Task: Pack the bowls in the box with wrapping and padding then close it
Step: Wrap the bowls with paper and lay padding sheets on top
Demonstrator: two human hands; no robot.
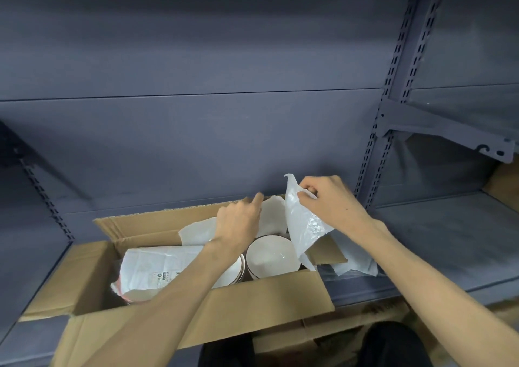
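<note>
The open cardboard box (157, 291) stands on the grey shelf (438, 220), near its front edge. The right hand (328, 201) pinches a sheet of bubble wrap (302, 226) above the box's right end. The left hand (238, 223) reaches inside, fingers curled on white wrapping paper (271, 215) at the back wall. A white bowl (271, 257) sits below, beside wrapped bowls (157, 268).

My left forearm (179, 285) hides most of the bowl stack (240, 265) under it; only rim edges show. Print on the paper sheet (157, 265) left of that arm is too small to read. My left hand's (238, 223) fingertips blur against the box flap (157, 220), so contact is unclear.
</note>
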